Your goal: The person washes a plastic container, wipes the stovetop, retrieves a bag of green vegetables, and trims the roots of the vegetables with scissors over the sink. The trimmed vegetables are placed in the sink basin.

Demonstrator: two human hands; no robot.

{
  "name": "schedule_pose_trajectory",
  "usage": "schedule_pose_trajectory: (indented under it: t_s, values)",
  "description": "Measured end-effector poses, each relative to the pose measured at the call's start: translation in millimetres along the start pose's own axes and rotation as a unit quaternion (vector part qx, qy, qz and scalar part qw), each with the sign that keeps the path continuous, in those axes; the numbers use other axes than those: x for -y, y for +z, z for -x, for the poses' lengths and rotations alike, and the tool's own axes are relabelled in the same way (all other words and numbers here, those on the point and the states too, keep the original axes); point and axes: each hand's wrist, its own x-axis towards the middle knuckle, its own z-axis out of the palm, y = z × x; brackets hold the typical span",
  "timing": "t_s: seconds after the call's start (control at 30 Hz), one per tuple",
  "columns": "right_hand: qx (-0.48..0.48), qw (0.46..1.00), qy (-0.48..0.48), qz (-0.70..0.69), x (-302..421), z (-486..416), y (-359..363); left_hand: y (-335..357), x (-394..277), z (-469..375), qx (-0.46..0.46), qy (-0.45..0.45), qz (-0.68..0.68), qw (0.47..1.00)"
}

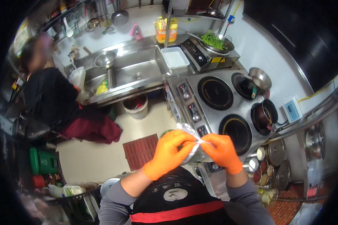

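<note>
My left hand [169, 153], in an orange glove, pinches a thin clear plastic bag [188, 129] between thumb and fingers. My right hand [223, 152], gloved alike, grips the bag's twisted part just beside the left fingertips. The bag's crinkled film spreads up and down behind the left fingers; whether it holds anything I cannot tell. Both hands are in front of my black apron [169, 209], near the front edge of an induction cooktop [186, 81].
A pot [266, 111] and a steel pan [259, 78] stand on the cooktop. Leafy greens [213, 40] fill a wok at the back. Another person [50, 92] works at the steel sink [135, 66]. A waste bucket [136, 109] sits on the floor. Several seasoning containers [263, 166] are at right.
</note>
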Motion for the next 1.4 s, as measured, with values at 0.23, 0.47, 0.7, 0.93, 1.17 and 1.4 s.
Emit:
schedule_pose_trajectory:
  t_s: [0.23,0.47,0.7,0.93,1.17,1.4]
  values:
    - [0.026,0.996,-0.027,0.079,-47,-160,-77,21,76,-176,0.049,-0.012,0.067,0.997]
    - [-0.036,0.981,-0.029,0.187,-136,-248,-99,56,168,-283,0.125,-0.065,0.095,0.985]
    - [-0.212,0.953,0.105,0.189,-175,-265,-75,85,240,-363,0.224,0.180,-0.021,0.958]
    - [-0.356,0.900,0.195,0.157,-166,-300,-51,89,264,-426,0.373,0.120,0.146,0.908]
    - [-0.441,0.830,0.321,0.118,-155,-320,-29,107,281,-455,0.435,0.145,0.212,0.863]
    - [-0.483,0.745,0.284,0.363,-132,-350,-26,126,294,-481,0.403,0.233,0.232,0.854]
